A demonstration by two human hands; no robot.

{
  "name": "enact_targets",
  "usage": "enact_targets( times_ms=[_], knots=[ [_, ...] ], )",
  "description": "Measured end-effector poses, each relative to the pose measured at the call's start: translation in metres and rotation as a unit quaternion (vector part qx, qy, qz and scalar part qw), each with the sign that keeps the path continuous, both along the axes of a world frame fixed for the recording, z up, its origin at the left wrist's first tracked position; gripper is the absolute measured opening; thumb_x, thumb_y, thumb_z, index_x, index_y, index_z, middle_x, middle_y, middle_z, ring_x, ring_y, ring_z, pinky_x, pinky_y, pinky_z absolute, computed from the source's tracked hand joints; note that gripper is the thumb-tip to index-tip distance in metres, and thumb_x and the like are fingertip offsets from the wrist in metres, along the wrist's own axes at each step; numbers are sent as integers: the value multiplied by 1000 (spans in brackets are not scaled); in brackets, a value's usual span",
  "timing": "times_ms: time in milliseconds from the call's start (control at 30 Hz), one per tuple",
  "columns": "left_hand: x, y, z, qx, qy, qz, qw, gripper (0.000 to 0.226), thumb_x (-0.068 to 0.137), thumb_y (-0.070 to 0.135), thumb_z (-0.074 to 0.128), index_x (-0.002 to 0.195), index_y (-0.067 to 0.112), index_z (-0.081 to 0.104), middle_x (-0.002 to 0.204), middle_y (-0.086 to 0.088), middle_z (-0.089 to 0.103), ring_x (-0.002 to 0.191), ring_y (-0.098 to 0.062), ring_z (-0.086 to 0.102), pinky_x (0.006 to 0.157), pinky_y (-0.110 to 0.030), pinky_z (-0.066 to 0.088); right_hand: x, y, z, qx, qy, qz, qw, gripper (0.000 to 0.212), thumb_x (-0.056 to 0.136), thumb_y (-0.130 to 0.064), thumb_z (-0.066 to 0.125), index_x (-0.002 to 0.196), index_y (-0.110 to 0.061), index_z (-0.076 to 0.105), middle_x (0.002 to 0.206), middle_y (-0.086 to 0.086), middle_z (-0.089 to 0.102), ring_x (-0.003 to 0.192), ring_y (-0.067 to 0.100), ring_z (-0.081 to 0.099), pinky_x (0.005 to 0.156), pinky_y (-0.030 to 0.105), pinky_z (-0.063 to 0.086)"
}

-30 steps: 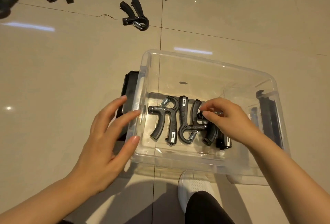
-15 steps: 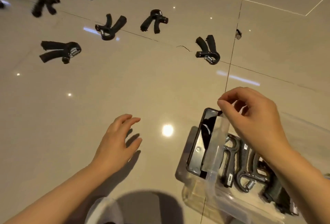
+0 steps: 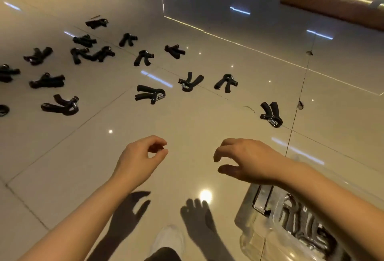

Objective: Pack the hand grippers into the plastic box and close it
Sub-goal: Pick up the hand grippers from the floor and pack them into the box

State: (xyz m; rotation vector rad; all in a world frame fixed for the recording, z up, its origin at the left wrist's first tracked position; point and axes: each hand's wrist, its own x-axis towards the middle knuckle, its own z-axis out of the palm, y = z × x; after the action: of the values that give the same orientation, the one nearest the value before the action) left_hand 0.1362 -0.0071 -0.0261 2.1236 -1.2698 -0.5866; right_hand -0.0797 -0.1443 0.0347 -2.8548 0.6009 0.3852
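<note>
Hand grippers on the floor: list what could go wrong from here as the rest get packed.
1. Many grippers lie scattered far to the left, such as one near the frame edge; some could be missed.
2. The nearest gripper lies beyond both empty hands, left hand and right hand; leaning forward could knock the box by the right forearm.
3. The box already holds several grippers; careless stacking might stop it closing.

Head view, downward over floor

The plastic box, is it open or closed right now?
Open: the plastic box has no lid on, and hand grippers show inside.
</note>
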Motion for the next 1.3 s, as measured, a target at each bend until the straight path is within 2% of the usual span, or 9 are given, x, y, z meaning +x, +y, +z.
enact_targets(
  times_ms=[167, 267, 367, 567, 767, 900, 1000, 1067, 1300],
  knots=[
    [7, 27, 104, 1, -34, -58, 998, 16, 87, 40, 59, 102, 40, 59, 93, 20, 61, 88, 3, 57, 84, -30, 50, 40, 36, 110, -22, 24, 28, 999, 38, 91, -44, 53, 126, -30, 49, 123, -6, 54, 107, 11, 51, 87, 26, 46],
    [6, 44, 158, -44, -81, -53, 994, 27, 87, 45, 56, 113, 37, 57, 96, 20, 59, 92, 1, 55, 85, -30, 50, 58, 61, 152, -49, -27, 9, 998, 39, 91, -46, 53, 126, -30, 49, 122, -6, 55, 105, 10, 51, 84, 25, 45],
    [7, 56, 184, -78, -109, -33, 990, 29, 85, 49, 55, 112, 38, 59, 95, 21, 60, 93, 1, 57, 85, -34, 51, 64, 78, 158, -93, -83, -35, 992, 44, 89, -52, 51, 129, -32, 46, 129, -6, 52, 111, 13, 51, 90, 34, 48],
    [11, 32, 205, -39, -160, 0, 986, 25, 86, 46, 57, 108, 34, 62, 90, 20, 58, 94, -5, 58, 83, -36, 51, 74, 34, 137, -62, -41, -98, 992, 51, 89, -51, 53, 134, -30, 43, 135, -2, 48, 120, 20, 48, 93, 37, 45],
    [1, -18, 229, -32, -215, -50, 975, 33, 89, 48, 53, 118, 32, 57, 105, 13, 62, 94, -2, 56, 74, -20, 41, 94, -11, 101, 29, -15, -165, 986, 50, 90, -47, 54, 134, -26, 45, 139, 1, 47, 124, 22, 45, 94, 36, 41],
    [30, -19, 217, 21, -302, -86, 949, 35, 89, 54, 47, 119, 37, 53, 110, 17, 59, 101, -3, 55, 81, -28, 49, 123, -28, 90, 53, -18, -168, 984, 52, 90, -45, 55, 135, -23, 44, 140, 3, 46, 125, 23, 44, 97, 37, 40],
    [75, -13, 192, 112, -248, -94, 958, 40, 89, 53, 48, 125, 37, 48, 113, 15, 58, 103, -5, 55, 87, -31, 50, 150, -38, 86, 51, -10, -167, 985, 52, 90, -45, 55, 136, -22, 43, 141, 3, 45, 127, 24, 43, 98, 37, 41],
    [105, -18, 182, 157, -274, -98, 944, 43, 89, 52, 49, 129, 35, 46, 117, 13, 58, 104, -6, 56, 88, -30, 49, 170, -43, 85, 49, 2, -160, 986, 52, 91, -44, 55, 136, -22, 43, 141, 4, 45, 127, 23, 43, 99, 37, 41],
    [184, -42, 179, 108, -189, -58, 974, 41, 89, 46, 53, 127, 31, 50, 116, 9, 57, 99, -5, 51, 85, -23, 43, 242, -54, 102, 51, 0, -119, 992, 51, 90, -44, 55, 135, -22, 44, 137, 3, 48, 123, 22, 45, 99, 37, 41]
  ],
)
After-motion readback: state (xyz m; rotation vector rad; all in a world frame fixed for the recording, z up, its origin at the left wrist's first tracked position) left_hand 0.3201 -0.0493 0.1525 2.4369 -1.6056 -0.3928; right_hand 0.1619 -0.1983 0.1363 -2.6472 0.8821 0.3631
